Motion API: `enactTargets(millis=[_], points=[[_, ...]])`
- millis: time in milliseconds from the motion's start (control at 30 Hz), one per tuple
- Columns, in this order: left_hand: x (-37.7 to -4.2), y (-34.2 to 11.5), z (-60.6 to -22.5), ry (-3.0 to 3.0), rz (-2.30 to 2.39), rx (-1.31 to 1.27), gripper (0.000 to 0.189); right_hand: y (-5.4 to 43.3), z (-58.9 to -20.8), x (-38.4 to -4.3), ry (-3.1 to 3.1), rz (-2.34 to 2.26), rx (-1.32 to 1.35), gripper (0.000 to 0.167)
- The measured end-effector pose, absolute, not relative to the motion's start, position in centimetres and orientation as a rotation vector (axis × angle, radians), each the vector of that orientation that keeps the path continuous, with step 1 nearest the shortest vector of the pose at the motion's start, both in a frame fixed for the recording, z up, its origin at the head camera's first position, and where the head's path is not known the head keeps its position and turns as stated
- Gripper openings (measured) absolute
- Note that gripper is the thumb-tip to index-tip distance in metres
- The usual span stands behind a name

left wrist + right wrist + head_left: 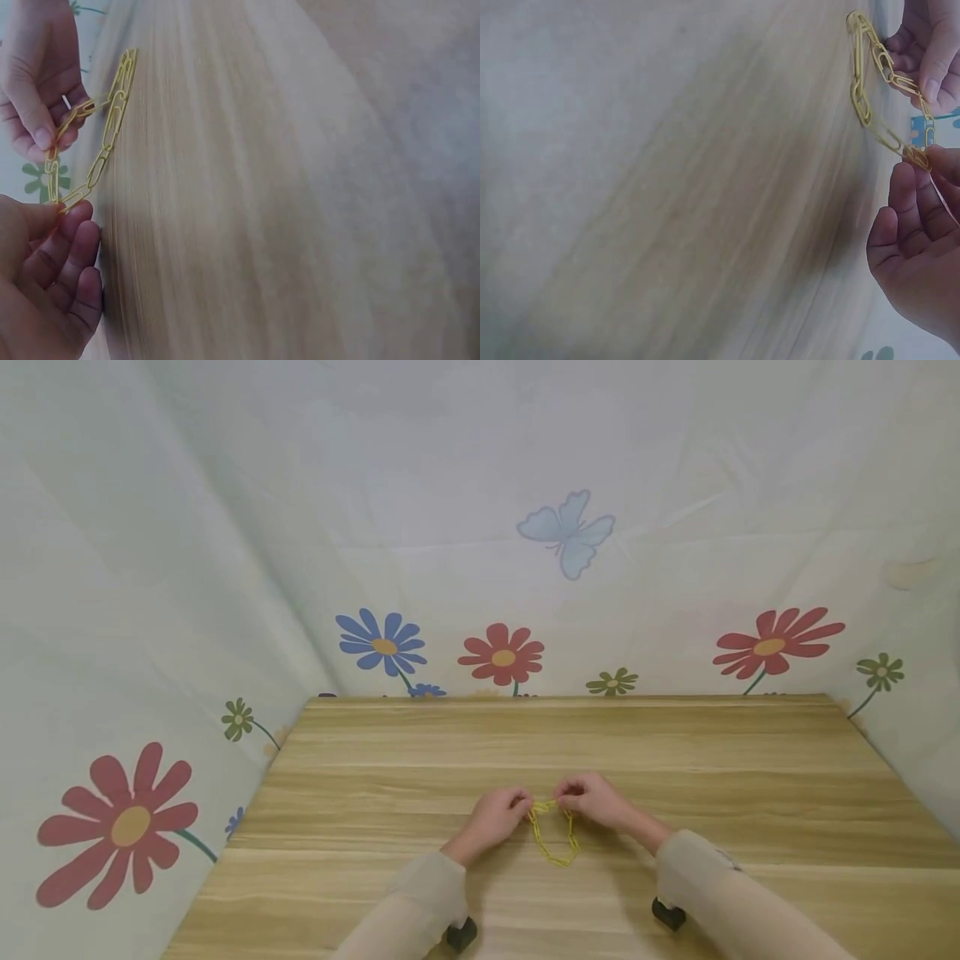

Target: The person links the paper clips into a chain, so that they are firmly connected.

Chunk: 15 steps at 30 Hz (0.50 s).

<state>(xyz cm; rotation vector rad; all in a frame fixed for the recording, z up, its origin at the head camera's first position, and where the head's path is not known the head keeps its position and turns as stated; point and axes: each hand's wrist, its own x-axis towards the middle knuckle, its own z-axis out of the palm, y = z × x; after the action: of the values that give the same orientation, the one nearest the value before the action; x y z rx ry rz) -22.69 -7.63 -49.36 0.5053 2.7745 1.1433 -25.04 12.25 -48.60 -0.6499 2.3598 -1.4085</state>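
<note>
A chain of yellow paper clips (556, 861) hangs in a loop between the two hands, its lower bend hanging toward the person over the wooden table. My left hand (498, 818) pinches the chain at the loop's upper left between thumb and index finger. At the upper right, my right hand (592, 797) pinches another part of it. A short stretch of linked clips (52, 176) spans the gap between both thumbs in the left wrist view. Several clips bunch up (916, 157) at the right fingertips in the right wrist view.
The wood-grain table (420, 743) reaches back to a pale cloth backdrop (420, 485) printed with flowers and a butterfly. Cloth also hangs along the left and right sides. A dark device (461, 935) sits under the left wrist, and another (667, 914) under the right.
</note>
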Motion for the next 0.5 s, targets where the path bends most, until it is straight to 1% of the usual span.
enactTargets(millis=[500], points=[[-23.9,-7.2,-49.7,2.890,0.947,0.490,0.013,11.9,-49.6,-26.5,2.483,-1.260,-0.620,0.008]])
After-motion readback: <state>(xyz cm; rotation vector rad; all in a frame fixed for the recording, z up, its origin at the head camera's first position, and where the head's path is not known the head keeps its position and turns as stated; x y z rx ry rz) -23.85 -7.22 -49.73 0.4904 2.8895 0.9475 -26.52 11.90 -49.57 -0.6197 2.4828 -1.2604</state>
